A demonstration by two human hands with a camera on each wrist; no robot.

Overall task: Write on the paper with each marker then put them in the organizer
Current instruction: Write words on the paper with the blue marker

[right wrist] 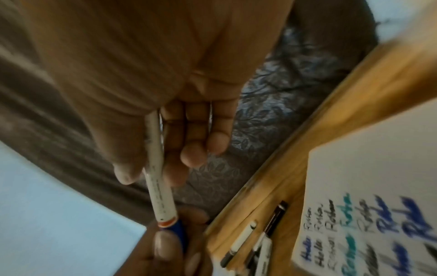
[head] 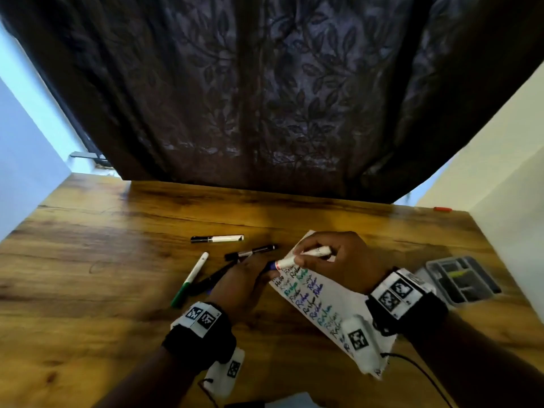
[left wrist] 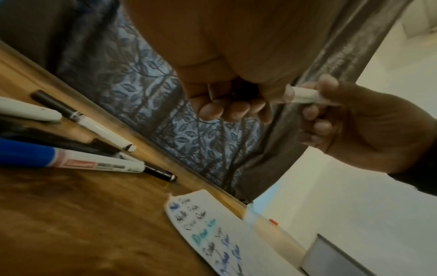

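Note:
A white marker [head: 306,255] with a blue cap [head: 272,265] is held in the air between both hands, just over the top left corner of the paper [head: 326,304]. My right hand [head: 316,256] grips its barrel [right wrist: 158,179]. My left hand [head: 259,267] curls round the blue cap [right wrist: 173,229]. The cap sits on the marker. The paper carries lines of black, green and blue writing. The grey organizer [head: 462,278] lies flat at the right of the table, beyond my right wrist.
Several markers lie on the wooden table left of the paper: a black-and-white one [head: 217,238], a black pen [head: 250,251], a green-capped one [head: 191,278] and another blue-capped one [left wrist: 71,160]. A dark curtain hangs behind the table. A small red piece [head: 442,209] sits at the far right edge.

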